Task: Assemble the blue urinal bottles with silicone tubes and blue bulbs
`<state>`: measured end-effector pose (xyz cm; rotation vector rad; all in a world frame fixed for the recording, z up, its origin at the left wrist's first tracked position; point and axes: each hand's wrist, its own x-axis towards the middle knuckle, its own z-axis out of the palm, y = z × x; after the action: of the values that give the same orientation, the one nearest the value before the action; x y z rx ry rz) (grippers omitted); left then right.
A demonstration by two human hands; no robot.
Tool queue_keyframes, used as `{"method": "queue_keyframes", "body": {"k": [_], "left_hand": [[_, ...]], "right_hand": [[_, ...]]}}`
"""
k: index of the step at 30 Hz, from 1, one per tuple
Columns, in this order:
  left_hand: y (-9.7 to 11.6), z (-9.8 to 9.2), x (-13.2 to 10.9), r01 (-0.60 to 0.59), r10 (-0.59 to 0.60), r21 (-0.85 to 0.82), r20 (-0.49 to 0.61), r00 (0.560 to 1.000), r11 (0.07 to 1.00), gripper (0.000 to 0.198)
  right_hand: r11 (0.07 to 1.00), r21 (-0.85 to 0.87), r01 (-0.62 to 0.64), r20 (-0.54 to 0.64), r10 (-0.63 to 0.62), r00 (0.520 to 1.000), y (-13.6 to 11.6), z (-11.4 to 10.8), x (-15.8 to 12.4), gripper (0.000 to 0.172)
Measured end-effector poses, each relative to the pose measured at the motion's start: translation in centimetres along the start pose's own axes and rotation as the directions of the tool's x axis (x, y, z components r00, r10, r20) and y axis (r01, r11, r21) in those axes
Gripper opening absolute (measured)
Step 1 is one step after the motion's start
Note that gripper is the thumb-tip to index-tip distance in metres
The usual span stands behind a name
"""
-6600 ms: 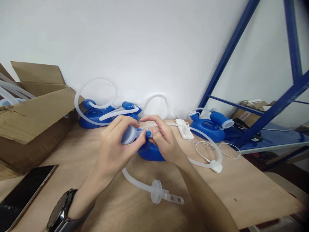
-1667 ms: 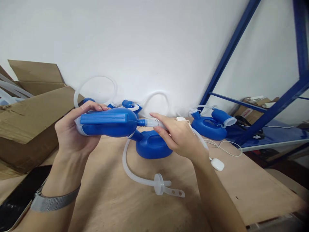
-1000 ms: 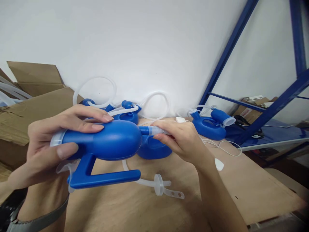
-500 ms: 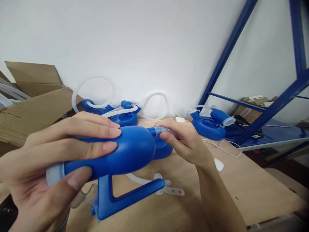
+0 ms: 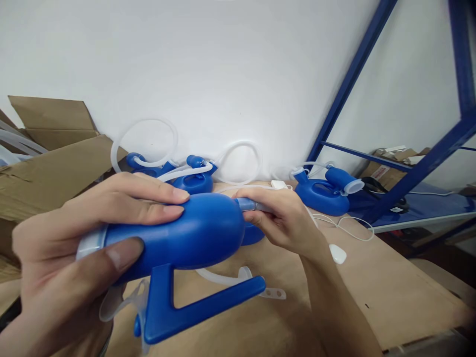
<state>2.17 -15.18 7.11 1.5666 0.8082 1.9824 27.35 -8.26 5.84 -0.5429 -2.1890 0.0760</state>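
My left hand (image 5: 96, 233) grips a blue plastic urinal head (image 5: 201, 230), fingers on top and thumb along the near side. Its white-rimmed end (image 5: 91, 242) points left and its L-shaped handle (image 5: 208, 307) hangs below. A clear soft strap (image 5: 126, 302) dangles by the handle. At the right end, my right hand (image 5: 284, 215) pinches a clear hose (image 5: 246, 204), which sits around the head's narrow nozzle, close against the rounded body. Behind the hands, a blue bottle (image 5: 253, 235) is mostly hidden. A white strap with holes (image 5: 275, 293) lies on the table.
Blue urinal bottles with hoses (image 5: 193, 182) stand along the wall, another (image 5: 322, 196) at the right. An open cardboard box (image 5: 67, 163) is at left. A blue metal rack (image 5: 349, 79) borders the right side. A white object (image 5: 337, 253) and thin cable (image 5: 353, 228) lie on the table.
The hose has slid further left over the nozzle, so less bare blue nozzle shows. The urinal head has shifted slightly right, and its handle now covers more of the white strap.
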Motion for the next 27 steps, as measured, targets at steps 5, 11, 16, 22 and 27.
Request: {"method": "queue_keyframes", "body": {"k": [5,11,16,22,27], "left_hand": [[-1.2,-0.6,1.0,-0.021,-0.005,0.215,0.117,0.993,0.976,0.026],[-2.9,-0.5,1.7,-0.055,0.053,0.066,0.025,0.998,0.996,0.022],[-3.3,0.3,2.6,0.181,-0.191,-0.091,-0.124,0.974,0.979,0.016],[-3.4,1.0,3.9,0.247,-0.282,-0.157,-0.264,0.922,0.956,0.013],[-3.4,0.0,4.8,0.260,-0.342,-0.246,-0.397,0.852,0.934,0.011]], "right_hand": [[0.995,-0.097,0.016,0.084,-0.008,0.996,0.4,0.1,0.0,0.034],[0.954,-0.289,0.084,0.134,-0.047,0.990,1.5,1.5,-0.2,0.035],[0.945,-0.324,0.052,0.090,-0.023,0.996,1.8,1.5,-0.2,0.031],[0.885,-0.460,0.073,-0.134,-0.150,0.979,1.0,1.3,0.2,0.032],[0.969,-0.163,0.186,-0.172,-0.214,0.962,-1.4,1.7,0.0,0.009]]}}
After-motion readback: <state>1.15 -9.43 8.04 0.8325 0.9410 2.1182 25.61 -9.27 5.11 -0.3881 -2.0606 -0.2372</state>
